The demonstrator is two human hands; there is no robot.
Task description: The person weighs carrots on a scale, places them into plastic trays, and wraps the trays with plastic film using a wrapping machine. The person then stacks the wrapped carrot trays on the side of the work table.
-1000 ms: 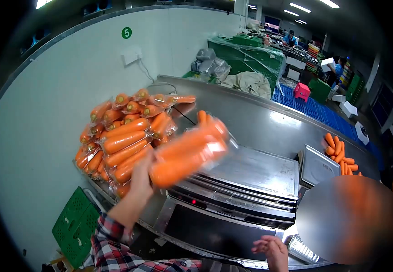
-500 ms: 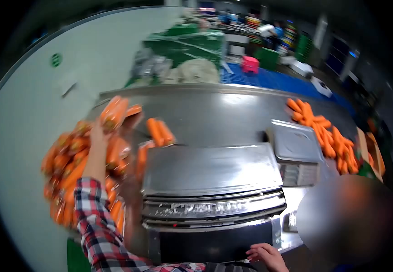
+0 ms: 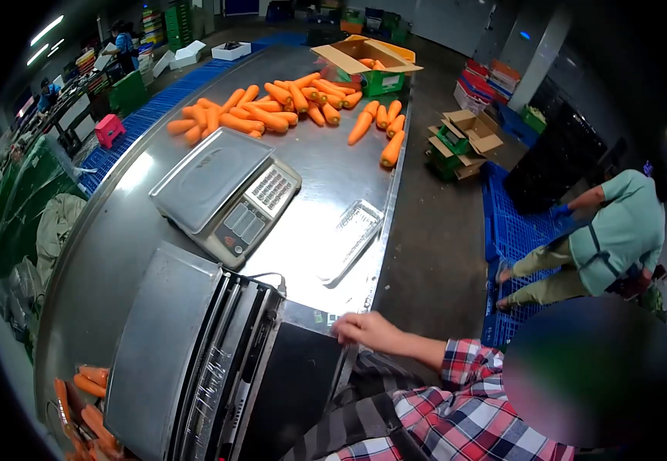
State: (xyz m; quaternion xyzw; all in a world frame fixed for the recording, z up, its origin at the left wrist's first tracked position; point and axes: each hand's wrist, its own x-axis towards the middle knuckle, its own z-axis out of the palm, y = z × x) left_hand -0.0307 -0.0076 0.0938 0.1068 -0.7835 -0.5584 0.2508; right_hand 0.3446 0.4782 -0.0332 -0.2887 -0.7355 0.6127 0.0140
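Observation:
My right hand [image 3: 368,332] hovers at the table's near edge, by the corner of the wrapping machine's black pad [image 3: 295,384]. Its fingers are loosely bent, with nothing visible in them. My left hand is out of view. Beyond the machine's metal plate [image 3: 160,338] stands a scale [image 3: 214,180] with a keypad. To the scale's right lies a clear plastic tray [image 3: 353,242]. Loose carrots [image 3: 272,107] are heaped behind the scale. Wrapped carrots [image 3: 91,384] show at the lower left.
An open cardboard box [image 3: 345,60] with carrots sits at the table's far end. Cartons [image 3: 468,134] stand on the floor to the right. A co-worker [image 3: 618,230] bends over blue pallets [image 3: 514,238]. A pink stool [image 3: 109,131] stands at the left.
The view has swung to the right. My left hand, earlier on a pack of carrots in the left pile, has left the view. My right hand now appears beside the black pad.

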